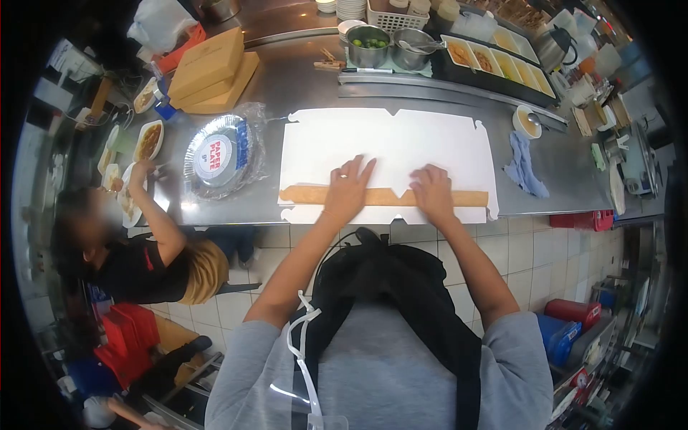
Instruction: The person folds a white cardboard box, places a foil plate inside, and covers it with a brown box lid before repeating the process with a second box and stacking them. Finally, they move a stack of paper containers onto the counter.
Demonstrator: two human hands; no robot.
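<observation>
A flat cardboard box blank (387,147), white on its upper face and notched along its edges, lies on the steel counter in front of me. Along its near side a flap (383,196) is folded over, showing its brown face. My left hand (346,188) presses on this flap left of the middle notch, fingers spread onto the white board. To the right of the notch, my right hand (433,192) rests on the same flap with its fingers bent and fingertips on the board. Neither hand grips anything visible.
Left of the blank are wrapped paper plates (213,154) and brown boxes (208,68). Behind it stand metal pots (369,47) and a black tray of food containers (494,64). A blue cloth (527,165) and bowl (527,122) lie right. Another person (143,258) eats at left.
</observation>
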